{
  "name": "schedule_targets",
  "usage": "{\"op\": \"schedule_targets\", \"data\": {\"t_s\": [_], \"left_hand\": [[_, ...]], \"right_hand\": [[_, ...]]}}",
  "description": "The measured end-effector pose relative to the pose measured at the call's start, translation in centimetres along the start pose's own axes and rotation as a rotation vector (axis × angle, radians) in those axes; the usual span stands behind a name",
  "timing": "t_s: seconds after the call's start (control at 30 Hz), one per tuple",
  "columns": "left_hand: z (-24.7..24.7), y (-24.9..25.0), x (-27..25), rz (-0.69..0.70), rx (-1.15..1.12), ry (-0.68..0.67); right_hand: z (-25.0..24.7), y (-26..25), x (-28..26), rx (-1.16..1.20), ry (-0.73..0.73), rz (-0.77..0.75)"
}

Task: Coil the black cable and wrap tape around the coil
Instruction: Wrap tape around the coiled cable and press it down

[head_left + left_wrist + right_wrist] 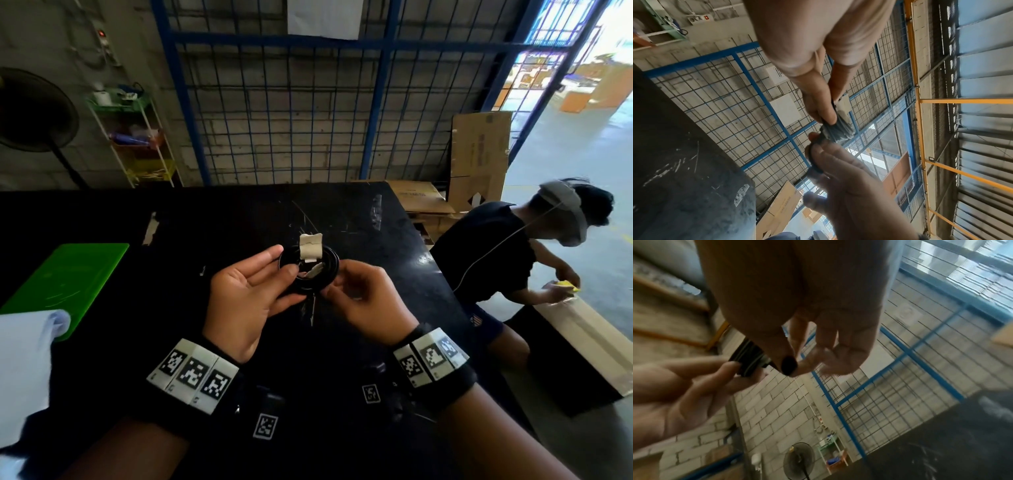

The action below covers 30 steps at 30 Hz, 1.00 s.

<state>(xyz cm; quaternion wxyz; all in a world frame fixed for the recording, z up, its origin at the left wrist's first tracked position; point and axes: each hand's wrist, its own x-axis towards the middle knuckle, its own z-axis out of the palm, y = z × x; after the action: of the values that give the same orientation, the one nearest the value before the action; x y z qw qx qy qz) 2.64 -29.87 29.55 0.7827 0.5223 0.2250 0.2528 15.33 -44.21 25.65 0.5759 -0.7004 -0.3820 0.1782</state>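
The black cable coil (330, 262) is held above the black table (376, 222) between both hands. A band of white tape (311, 249) wraps its far side, and a loose white tape end (314, 270) lies across its middle. My left hand (286, 260) pinches the coil's left rim between thumb and fingers. My right hand (330, 281) grips the near right rim with curled fingers, close to the loose tape end. The left wrist view shows my left hand (826, 118) on the coil (840, 131) beside the tape (843, 105). In the right wrist view my right hand (795, 368) is beside the coil (748, 358).
A green board (68, 274) and a white sheet (24, 359) lie at the table's left. Another person (496, 246) crouches to the right by a cardboard box (582, 342). A blue wire fence (291, 120), a shelf rack (137, 137) and a fan (34, 109) stand behind the table.
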Motion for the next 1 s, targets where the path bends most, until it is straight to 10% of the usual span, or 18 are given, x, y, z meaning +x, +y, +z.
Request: {"op": "schedule_targets", "data": {"t_s": [0.23,0.67,1.0], "left_hand": [[-0.2,0.3,0.0,-0.001,-0.023,-0.016],[-0.8,0.3,0.6,0.006,-0.054,0.028],[-1.4,0.3,0.9,0.031,-0.021,0.065]], "right_hand": [[0.0,1.8,0.2,-0.171,0.328,-0.18],[-1.8,2.1,0.0,-0.581,0.349,-0.331],[-1.5,1.8,-0.4,-0.391,0.36,-0.379]]}}
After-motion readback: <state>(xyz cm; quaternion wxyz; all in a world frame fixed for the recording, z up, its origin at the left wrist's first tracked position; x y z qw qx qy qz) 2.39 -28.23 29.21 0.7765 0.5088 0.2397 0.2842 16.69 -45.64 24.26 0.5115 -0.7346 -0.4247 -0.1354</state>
